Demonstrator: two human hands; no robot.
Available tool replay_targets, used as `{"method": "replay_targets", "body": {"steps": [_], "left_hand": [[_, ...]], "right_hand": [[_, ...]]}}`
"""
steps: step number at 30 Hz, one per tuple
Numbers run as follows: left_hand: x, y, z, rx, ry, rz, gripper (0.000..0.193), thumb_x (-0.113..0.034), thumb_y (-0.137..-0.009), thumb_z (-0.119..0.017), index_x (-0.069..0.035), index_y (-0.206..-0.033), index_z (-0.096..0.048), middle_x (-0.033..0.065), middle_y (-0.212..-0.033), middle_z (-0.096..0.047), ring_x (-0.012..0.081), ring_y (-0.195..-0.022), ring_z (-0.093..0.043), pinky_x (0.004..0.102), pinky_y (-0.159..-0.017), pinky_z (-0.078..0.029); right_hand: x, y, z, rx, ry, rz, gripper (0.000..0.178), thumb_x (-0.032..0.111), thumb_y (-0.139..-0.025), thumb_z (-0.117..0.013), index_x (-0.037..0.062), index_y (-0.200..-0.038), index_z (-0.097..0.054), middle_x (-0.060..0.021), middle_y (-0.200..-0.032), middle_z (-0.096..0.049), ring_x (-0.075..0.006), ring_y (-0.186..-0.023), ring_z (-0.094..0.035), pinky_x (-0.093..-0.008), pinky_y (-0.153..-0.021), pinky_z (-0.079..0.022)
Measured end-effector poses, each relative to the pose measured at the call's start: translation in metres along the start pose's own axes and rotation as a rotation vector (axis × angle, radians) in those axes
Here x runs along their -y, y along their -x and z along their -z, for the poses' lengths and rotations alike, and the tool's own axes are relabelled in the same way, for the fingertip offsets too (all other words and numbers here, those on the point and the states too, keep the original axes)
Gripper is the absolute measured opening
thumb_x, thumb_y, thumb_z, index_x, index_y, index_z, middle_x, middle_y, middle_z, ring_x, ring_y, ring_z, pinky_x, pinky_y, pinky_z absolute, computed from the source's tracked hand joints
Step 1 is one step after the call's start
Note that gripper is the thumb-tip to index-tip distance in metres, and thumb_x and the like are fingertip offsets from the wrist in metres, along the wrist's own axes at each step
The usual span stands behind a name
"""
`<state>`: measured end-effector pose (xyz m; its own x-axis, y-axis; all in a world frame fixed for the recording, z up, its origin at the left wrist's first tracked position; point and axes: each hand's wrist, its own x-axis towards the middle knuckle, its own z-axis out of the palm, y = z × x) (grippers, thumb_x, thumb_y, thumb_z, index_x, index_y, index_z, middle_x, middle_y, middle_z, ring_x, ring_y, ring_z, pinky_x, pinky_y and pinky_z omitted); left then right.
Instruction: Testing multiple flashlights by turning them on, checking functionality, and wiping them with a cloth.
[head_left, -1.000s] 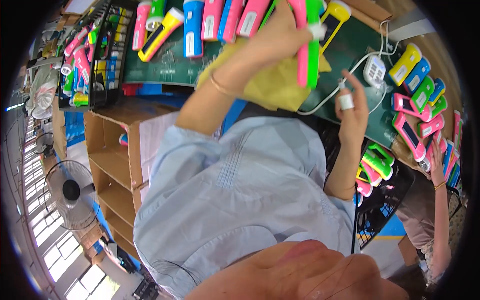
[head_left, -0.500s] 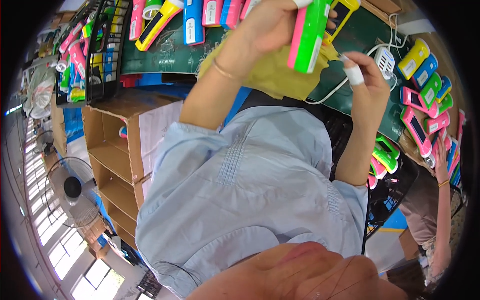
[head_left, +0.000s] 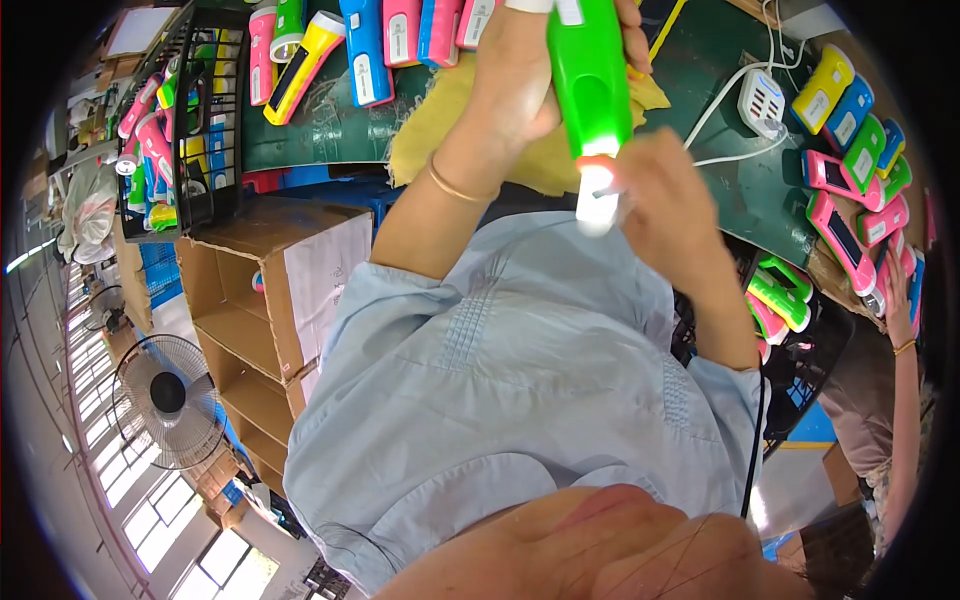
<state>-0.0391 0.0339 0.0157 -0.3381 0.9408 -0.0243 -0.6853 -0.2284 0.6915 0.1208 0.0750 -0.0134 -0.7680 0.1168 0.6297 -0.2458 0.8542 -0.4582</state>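
My left hand point(head_left: 515, 85), with a white wrap at the top edge, is closed around a bright green flashlight point(head_left: 590, 75); its fingertips show along the right side. White light glows at the flashlight's near end. My right hand point(head_left: 670, 200) is at that end, blurred by motion. Brightly lit white tape point(head_left: 597, 208) lies just below the flashlight's tip, seemingly on a digit of that hand. Whether the right fingers grip anything is unclear. Under the flashlight, a yellow cloth point(head_left: 440, 125) is spread on the green tabletop point(head_left: 325, 140).
Several colourful flashlights point(head_left: 367, 55) line the table's far side. A white power strip point(head_left: 762, 103) with cables lies to the right, near more flashlights point(head_left: 840, 240) and another person's hand point(head_left: 897, 290). A black basket point(head_left: 210, 130) and a cardboard shelf point(head_left: 235, 290) stand at left.
My left hand has turned the flashlight, so its green face and glowing end now show. My right hand has moved left to the flashlight's near end.
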Motion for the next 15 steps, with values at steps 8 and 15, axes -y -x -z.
{"method": "replay_targets", "body": {"steps": [8,15], "left_hand": [[0.024,0.007,0.021,0.003,0.269,0.037,0.045,-0.049,-0.089,-0.045,-0.007,-0.107,-0.049,0.0045,-0.089,-0.055,0.0191,-0.076,-0.055,0.0297,-0.066,-0.048],[0.037,0.036,0.024,0.345,-0.780,-0.466,0.045,-0.030,-0.079,-0.066,-0.001,-0.110,-0.052,0.0108,-0.100,-0.058,0.0236,-0.089,-0.057,0.0331,-0.079,-0.047]], "right_hand": [[0.011,0.026,0.004,0.004,-0.075,0.053,0.029,0.006,-0.058,-0.067,0.0046,-0.087,-0.066,-0.0036,-0.074,-0.049,-0.0178,-0.064,-0.047,-0.0268,-0.051,-0.038],[-0.011,0.019,-0.024,-0.235,-0.389,-0.501,0.053,0.018,-0.058,-0.079,0.0007,-0.103,-0.057,-0.0086,-0.079,-0.048,-0.0212,-0.072,-0.050,-0.0299,-0.062,-0.042]]}}
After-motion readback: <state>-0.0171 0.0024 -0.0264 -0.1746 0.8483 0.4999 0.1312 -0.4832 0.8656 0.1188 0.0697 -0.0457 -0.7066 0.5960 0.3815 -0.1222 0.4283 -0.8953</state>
